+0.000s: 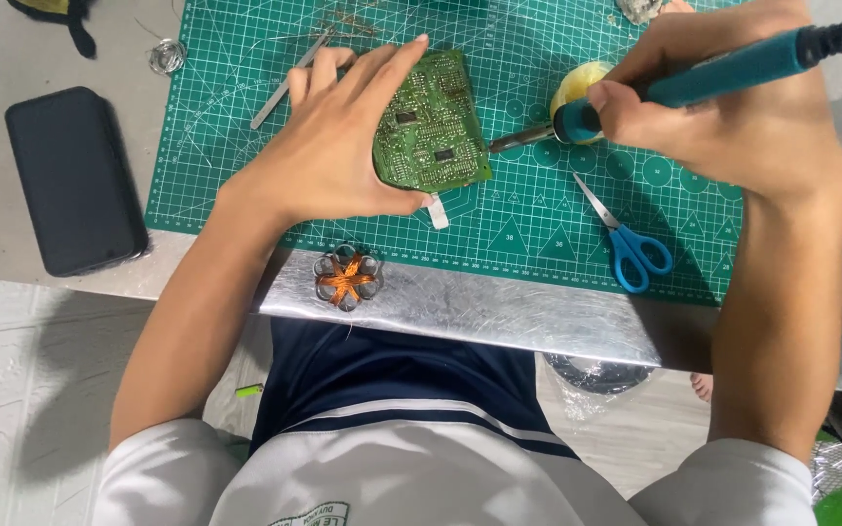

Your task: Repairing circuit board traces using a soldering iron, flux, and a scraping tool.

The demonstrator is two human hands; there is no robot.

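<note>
The right hand (pixel 733 107) is closing its grip around the teal handle of a soldering iron (pixel 704 78), thumb and fingers wrapping it near the front collar, much as one holds a pen, which is giving fine control over the metal tip. That tip is pointing left and is reaching the right edge of the green circuit board (pixel 433 125), touching it or just short of it; which one I cannot tell.

The left hand (pixel 338 146) is gripping the board by its left side, thumb under the lower edge and fingers spreading along the top, tilting it up off the green cutting mat (pixel 246 185) so that the solder side is facing the camera and the iron. Holding it this way is keeping the board steady against the push of the tip.

Just behind the iron's collar a yellow, round sponge-like pad (pixel 582 83) is lying on the mat. Blue-handled scissors (pixel 631 244) are lying near the mat's front edge, below the right hand. Metal tweezers (pixel 289 83) are resting beyond the left fingers. A small copper-wound coil piece (pixel 347 278) is sitting on the silvery table (pixel 499 312) edge just below the left wrist. A black phone (pixel 72 180) is lying well apart to the left.
</note>
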